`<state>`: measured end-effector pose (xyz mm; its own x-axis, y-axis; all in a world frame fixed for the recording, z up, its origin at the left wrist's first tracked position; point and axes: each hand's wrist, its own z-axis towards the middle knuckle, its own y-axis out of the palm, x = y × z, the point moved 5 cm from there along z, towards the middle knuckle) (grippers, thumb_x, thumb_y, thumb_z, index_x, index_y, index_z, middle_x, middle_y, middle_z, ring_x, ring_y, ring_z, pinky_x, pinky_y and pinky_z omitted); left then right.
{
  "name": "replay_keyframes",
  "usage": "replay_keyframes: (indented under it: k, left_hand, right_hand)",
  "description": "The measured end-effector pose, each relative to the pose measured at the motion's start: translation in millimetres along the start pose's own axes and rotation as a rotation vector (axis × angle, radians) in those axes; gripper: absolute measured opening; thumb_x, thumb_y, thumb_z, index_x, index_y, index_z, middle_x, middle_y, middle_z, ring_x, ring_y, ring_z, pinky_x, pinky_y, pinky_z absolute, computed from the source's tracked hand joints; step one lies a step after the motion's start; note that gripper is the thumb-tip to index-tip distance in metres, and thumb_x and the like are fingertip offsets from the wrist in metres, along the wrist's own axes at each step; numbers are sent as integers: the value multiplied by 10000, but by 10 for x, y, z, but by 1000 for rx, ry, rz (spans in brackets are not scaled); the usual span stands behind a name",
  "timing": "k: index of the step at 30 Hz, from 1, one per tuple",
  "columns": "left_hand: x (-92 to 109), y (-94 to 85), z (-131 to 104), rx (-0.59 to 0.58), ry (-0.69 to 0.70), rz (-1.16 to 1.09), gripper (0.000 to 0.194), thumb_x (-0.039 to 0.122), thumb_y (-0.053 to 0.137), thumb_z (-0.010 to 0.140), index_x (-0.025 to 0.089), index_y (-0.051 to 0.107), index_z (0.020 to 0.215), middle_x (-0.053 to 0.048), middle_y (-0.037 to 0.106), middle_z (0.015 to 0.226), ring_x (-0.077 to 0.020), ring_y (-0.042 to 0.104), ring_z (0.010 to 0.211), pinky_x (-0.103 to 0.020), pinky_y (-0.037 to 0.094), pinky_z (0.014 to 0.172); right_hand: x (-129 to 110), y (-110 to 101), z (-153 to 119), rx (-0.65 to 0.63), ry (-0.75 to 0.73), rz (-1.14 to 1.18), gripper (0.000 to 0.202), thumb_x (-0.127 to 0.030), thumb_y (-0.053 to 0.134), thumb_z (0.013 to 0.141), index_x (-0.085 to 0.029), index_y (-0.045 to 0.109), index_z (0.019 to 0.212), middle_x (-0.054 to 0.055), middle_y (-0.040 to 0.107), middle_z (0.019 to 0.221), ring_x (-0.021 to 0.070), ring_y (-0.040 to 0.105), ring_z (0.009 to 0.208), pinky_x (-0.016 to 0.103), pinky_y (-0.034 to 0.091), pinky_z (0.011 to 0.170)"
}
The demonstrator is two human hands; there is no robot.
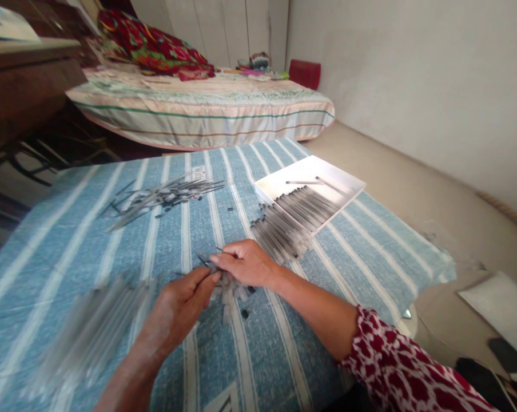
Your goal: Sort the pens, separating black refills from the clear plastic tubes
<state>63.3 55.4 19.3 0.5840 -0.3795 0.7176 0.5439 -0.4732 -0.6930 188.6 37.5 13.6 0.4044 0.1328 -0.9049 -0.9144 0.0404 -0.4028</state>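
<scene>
Nearest the camera in the head view, a red-and-white sleeve [404, 360] covers part of the right arm; both bare forearms reach over a desk [353, 263] draped in blue striped cloth. The left hand [183, 300] and right hand [243, 263] meet near the middle, their fingertips close together. Both grips appear pinched around thin dark sticks [203, 260], which protrude between the hands with their long axis running from far left to near right; which finger bears which stick is hidden. Short grey pieces [227, 303] lie loose just below the fingers, with a black cap [245, 313] beside them.

Far right of the grips, and nearer the right hand, dark-capped grey tubes [279, 234] lie side by side, on and against a white tray [279, 174]; their long axis also runs from far left to near right. Near left, beside the left forearm, a blurred bunch of grey tubes [99, 320] slants from near left to far right. Far left, a tangled heap of thin rods [168, 197] lies well apart from both hands.
</scene>
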Motion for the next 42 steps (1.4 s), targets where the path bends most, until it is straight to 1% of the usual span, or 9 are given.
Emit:
replay_keyframes:
  k: [6, 12, 18, 22, 25, 32, 35, 37, 42]
  left_hand:
    - [-77, 48, -15, 16, -2, -91, 207, 368, 511, 745, 196, 567, 644, 55, 424, 456, -100, 410, 420, -193, 324, 429]
    - [-30, 69, -82, -2, -9, -51, 250, 368, 457, 790, 193, 553, 639, 54, 406, 463, -101, 409, 437, -193, 324, 437]
    - [40, 106, -134, -67, 37, -45, 238, 323, 407, 816, 180, 571, 719, 36, 463, 527, -110, 443, 514, -199, 344, 488]
    - [-59, 112, -162, -43, -34, -108, 148, 286, 474, 771, 167, 536, 834, 63, 412, 538, -97, 412, 500, -196, 303, 472]
    - [-148, 106, -182, 2, -72, -168, 115, 269, 501, 754, 177, 487, 821, 87, 343, 517, -85, 360, 468, -190, 264, 449]
    - [-151, 92, -189, -7, -48, -147, 156, 301, 484, 772, 193, 461, 662, 65, 397, 516, -89, 408, 475, -193, 312, 459]
    - [-120, 56, -187, -15, -30, -111, 179, 325, 469, 786, 191, 507, 674, 47, 446, 537, -102, 454, 513, -194, 348, 481]
    - [-106, 27, -185, -9, -22, -81, 199, 341, 464, 790, 189, 539, 686, 33, 488, 553, -111, 479, 540, -195, 367, 492]
    - [-72, -4, -182, 7, -1, -25, 221, 333, 451, 794, 185, 590, 708, 14, 535, 568, -122, 509, 566, -196, 385, 505]
  right_hand:
    - [128, 80, -13, -126, 12, 186, 231, -295, 485, 817, -140, 524, 650, -50, 489, 514, 53, 471, 435, 147, 352, 445]
    - [85, 75, -91, -192, 14, 297, 133, -220, 488, 800, -128, 584, 798, -41, 521, 562, 60, 511, 460, 157, 395, 469]
    - [91, 72, -133, -139, 65, 186, 302, -332, 518, 791, -140, 501, 558, -47, 481, 465, 43, 432, 374, 139, 302, 372]
    - [119, 104, -149, -191, 127, 257, 214, -297, 516, 784, -143, 534, 636, -39, 535, 506, 47, 465, 368, 141, 324, 370]
    - [129, 97, -148, -177, 156, 289, 192, -307, 534, 767, -140, 552, 674, -35, 548, 516, 52, 478, 374, 148, 341, 379]
    - [192, 96, -149, -175, 203, 269, 211, -295, 557, 740, -141, 516, 602, -41, 522, 473, 50, 450, 348, 147, 317, 357]
    - [185, 86, -147, -182, 191, 366, 112, -244, 580, 711, -136, 554, 707, -37, 548, 518, 67, 510, 403, 152, 349, 386]
    - [178, 76, -146, -173, 189, 384, 155, -255, 620, 682, -138, 565, 767, -46, 543, 523, 71, 518, 414, 156, 357, 394]
    - [200, 85, -156, -167, 222, 243, 287, -376, 529, 767, -146, 504, 597, -41, 513, 471, 45, 438, 346, 152, 324, 365]
